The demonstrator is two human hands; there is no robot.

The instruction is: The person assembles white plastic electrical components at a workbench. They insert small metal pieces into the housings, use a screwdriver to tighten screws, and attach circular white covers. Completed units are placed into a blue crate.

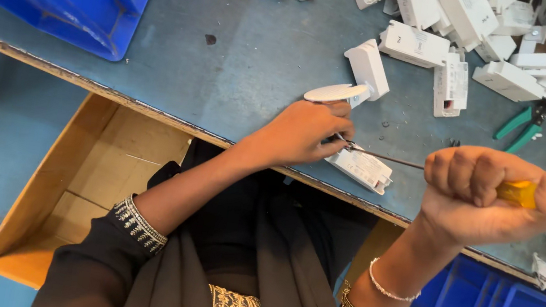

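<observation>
Gripping a yellow-handled screwdriver (511,191) in a clenched right hand (485,198), the person pins one white plastic housing (362,168) with left fingers (323,136) near the worktop (229,59) edge.

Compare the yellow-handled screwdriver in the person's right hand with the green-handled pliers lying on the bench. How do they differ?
The screwdriver is gripped in the right hand; the pliers lie untouched on the bench. The screwdriver has one yellow handle and a thin straight shaft; the pliers have two green handles, spread apart. The screwdriver's tip meets the white module under the left hand; the pliers touch no module. Both are hand tools.
</observation>
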